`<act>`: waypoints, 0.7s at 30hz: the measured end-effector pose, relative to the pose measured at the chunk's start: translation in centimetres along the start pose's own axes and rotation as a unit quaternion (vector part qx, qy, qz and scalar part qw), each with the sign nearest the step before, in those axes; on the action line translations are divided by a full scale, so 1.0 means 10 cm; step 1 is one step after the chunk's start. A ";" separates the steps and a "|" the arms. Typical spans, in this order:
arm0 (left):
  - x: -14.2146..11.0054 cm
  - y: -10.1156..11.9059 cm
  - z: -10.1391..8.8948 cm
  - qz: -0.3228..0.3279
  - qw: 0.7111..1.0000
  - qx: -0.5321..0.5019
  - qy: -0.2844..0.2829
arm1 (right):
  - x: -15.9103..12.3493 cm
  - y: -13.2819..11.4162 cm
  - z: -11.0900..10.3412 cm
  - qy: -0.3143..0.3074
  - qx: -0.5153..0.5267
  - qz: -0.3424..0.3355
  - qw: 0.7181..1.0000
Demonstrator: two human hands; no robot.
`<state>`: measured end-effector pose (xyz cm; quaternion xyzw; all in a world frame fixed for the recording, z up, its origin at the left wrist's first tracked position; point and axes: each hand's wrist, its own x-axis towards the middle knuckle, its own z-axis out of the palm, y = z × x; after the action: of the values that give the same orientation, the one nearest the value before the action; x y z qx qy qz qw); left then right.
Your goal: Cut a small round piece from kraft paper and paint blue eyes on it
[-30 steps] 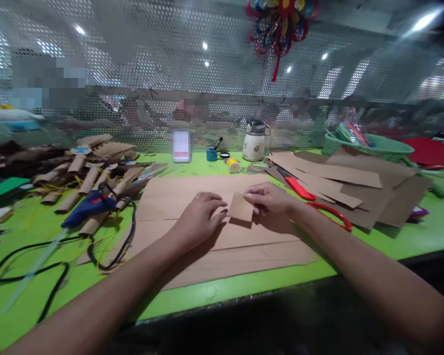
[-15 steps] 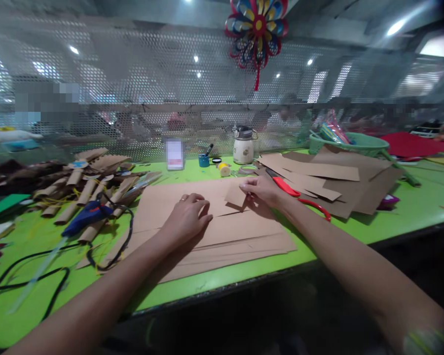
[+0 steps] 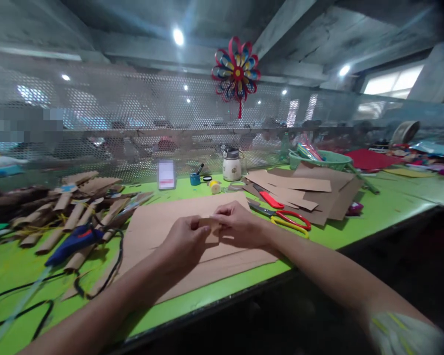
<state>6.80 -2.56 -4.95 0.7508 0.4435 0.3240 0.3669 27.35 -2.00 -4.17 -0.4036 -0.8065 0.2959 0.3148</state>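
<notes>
Head view: a small brown piece (image 3: 212,236) is held between both hands, low over the large sheets (image 3: 151,217), which are spread on the green surface (image 3: 388,197). By the fingers of the left hand (image 3: 187,240) the piece is pinched at its left side, the thumb and fingers drawn together. By the right hand (image 3: 242,227) it is gripped at the upper right, with the fingers curled; the far fingertips are partly hidden.

Clock directions are taken from the piece, with 12 o'clock away from the wearer. At 3 o'clock the scissors (image 3: 296,216) are seen, with red and yellow loops, near the right wrist. At 2 o'clock a red-handled tool (image 3: 272,200) is laid beside the loose strips and scraps (image 3: 299,183), and a green basket (image 3: 333,160) is set beyond them. Between 12 and 1 o'clock a flask (image 3: 232,165) is stood upright, and a flower ornament (image 3: 238,74) is hung high above. At 12 o'clock a yellow spool (image 3: 215,187) is laid; a blue jar (image 3: 195,179) is placed just left of it. The phone (image 3: 166,175) is propped at 11 o'clock. At 9 o'clock a blue glue gun (image 3: 74,242) is rested against the paper tubes (image 3: 74,217).
</notes>
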 end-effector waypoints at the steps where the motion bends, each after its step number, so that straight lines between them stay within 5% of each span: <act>1: -0.02 -0.03 0.02 -0.003 1.000 -0.025 0.003 | 0.02 -0.02 -0.02 0.009 -0.036 -0.008 0.999; 5: -0.05 -0.17 -0.01 -0.018 0.996 -0.093 0.006 | 0.13 0.02 -0.10 0.035 -0.192 0.003 0.981; 9: -0.04 -0.27 -0.03 -0.031 0.994 -0.107 -0.013 | 0.21 0.08 -0.07 -0.007 -0.291 0.040 0.956; 16: 0.03 -0.35 -0.07 -0.037 0.998 -0.048 -0.035 | 0.10 -0.11 -0.07 -0.021 -0.343 0.085 0.935; 21: 0.07 -0.35 -0.11 -0.045 0.997 -0.048 -0.035 | 0.06 -0.20 -0.18 -0.063 -0.297 0.118 0.945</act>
<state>4.71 -0.50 -7.18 0.7229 0.4475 0.3015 0.4316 27.45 -2.10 -1.47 -0.5514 -0.8228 0.1025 0.0919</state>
